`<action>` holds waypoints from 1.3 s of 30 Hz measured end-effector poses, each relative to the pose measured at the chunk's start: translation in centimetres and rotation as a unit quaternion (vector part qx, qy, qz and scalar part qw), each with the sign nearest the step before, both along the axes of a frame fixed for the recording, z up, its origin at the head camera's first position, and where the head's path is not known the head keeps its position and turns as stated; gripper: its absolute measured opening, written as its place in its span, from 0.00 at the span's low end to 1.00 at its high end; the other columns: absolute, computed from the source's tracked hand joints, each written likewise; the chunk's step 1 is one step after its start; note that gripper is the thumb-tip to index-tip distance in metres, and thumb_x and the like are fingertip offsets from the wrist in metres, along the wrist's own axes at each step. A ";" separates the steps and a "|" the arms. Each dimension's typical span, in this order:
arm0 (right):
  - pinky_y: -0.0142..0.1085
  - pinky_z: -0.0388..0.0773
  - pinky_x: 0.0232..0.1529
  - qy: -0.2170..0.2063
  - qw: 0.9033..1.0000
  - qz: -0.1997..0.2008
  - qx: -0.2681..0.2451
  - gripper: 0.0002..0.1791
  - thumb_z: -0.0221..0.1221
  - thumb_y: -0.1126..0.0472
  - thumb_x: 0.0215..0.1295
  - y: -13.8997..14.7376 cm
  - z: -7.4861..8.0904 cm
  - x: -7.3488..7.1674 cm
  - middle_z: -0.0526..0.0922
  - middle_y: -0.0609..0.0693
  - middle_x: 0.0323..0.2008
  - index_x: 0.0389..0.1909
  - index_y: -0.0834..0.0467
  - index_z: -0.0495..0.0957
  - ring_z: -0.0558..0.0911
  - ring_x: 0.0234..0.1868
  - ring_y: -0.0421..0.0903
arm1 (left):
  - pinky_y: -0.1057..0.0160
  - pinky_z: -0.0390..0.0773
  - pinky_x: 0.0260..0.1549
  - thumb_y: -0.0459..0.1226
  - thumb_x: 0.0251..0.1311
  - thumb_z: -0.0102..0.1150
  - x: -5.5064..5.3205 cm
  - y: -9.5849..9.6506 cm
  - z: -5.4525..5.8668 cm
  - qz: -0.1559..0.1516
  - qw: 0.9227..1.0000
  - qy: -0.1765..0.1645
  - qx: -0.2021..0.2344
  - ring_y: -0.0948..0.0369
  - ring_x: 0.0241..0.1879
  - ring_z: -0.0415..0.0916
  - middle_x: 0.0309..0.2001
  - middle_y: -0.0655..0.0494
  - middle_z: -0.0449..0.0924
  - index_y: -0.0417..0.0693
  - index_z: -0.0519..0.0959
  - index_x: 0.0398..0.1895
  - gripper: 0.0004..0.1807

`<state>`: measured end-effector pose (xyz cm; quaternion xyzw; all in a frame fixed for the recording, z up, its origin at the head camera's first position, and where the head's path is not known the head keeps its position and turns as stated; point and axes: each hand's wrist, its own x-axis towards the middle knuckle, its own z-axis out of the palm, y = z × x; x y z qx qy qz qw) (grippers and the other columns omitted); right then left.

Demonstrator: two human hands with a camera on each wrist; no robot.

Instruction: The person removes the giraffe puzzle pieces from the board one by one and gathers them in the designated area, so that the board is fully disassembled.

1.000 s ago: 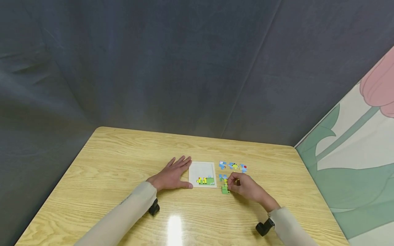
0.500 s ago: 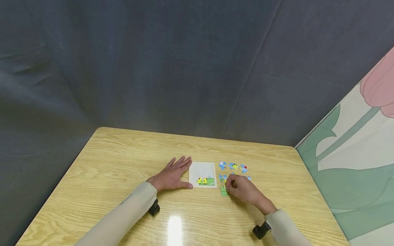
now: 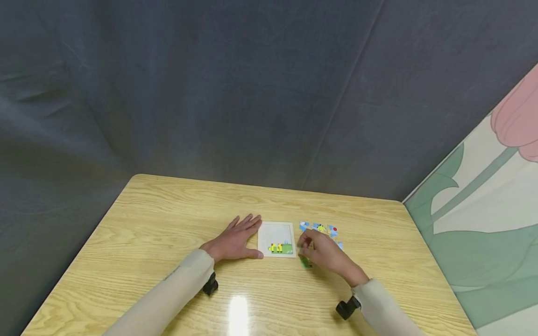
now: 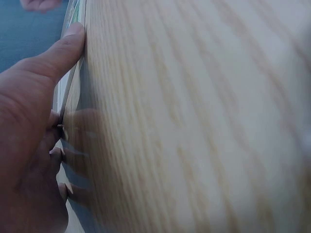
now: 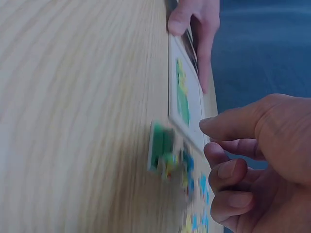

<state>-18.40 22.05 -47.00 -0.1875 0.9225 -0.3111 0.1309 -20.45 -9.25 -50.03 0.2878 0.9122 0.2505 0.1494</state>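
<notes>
In the head view a white square puzzle tray (image 3: 273,232) lies on the table, with joined green and yellow pieces (image 3: 281,248) along its lower right. My left hand (image 3: 235,240) lies spread at the tray's left side, thumb and fingertips touching its edge. Just right of the tray, my right hand (image 3: 323,252) hovers low over loose puzzle pieces, fingers bent, thumb and forefinger slightly apart. In the right wrist view nothing shows between that thumb (image 5: 228,124) and forefinger. A green puzzle piece (image 5: 158,145) lies below them, blurred; my hand partly covers the neighbouring pieces.
Several loose blue and yellow puzzle pieces (image 3: 321,227) lie behind my right hand. The wooden table (image 3: 176,205) ends at a dark curtain (image 3: 235,93) at the back. A floral cloth (image 3: 483,242) hangs to the right.
My right hand has moved left toward the tray, and its thumb and forefinger have parted. The green piece has shifted slightly toward me. My left hand and the tray have stayed put.
</notes>
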 end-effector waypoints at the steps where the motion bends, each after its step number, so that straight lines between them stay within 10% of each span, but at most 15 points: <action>1: 0.29 0.68 0.28 -0.001 1.000 0.005 -0.002 0.04 0.64 0.67 0.74 -0.4 -0.1 -0.2 0.82 0.48 0.38 0.45 0.58 0.81 0.71 0.29 0.39 | 0.37 0.36 0.87 0.62 0.69 0.64 0.0 0.0 -0.1 0.001 1.000 0.000 -0.001 0.48 0.89 0.37 0.89 0.51 0.43 0.45 0.51 0.88 0.55; 27: 0.37 0.72 0.37 -0.023 0.995 0.057 0.073 0.15 0.74 0.57 0.67 -5.5 -0.7 -1.9 0.79 0.46 0.37 0.47 0.56 0.81 0.74 0.35 0.43 | 0.39 0.35 0.87 0.63 0.70 0.61 -0.2 0.0 -0.5 0.000 1.000 0.009 -0.021 0.49 0.89 0.35 0.89 0.53 0.41 0.46 0.50 0.88 0.55; 39: 0.35 0.71 0.38 -0.053 0.997 0.052 0.024 0.17 0.75 0.60 0.65 -5.2 -1.2 -2.3 0.77 0.49 0.37 0.45 0.56 0.76 0.73 0.37 0.44 | 0.38 0.36 0.87 0.63 0.69 0.63 -0.1 0.0 -0.5 0.003 1.000 0.007 -0.015 0.49 0.89 0.36 0.89 0.53 0.42 0.46 0.50 0.88 0.55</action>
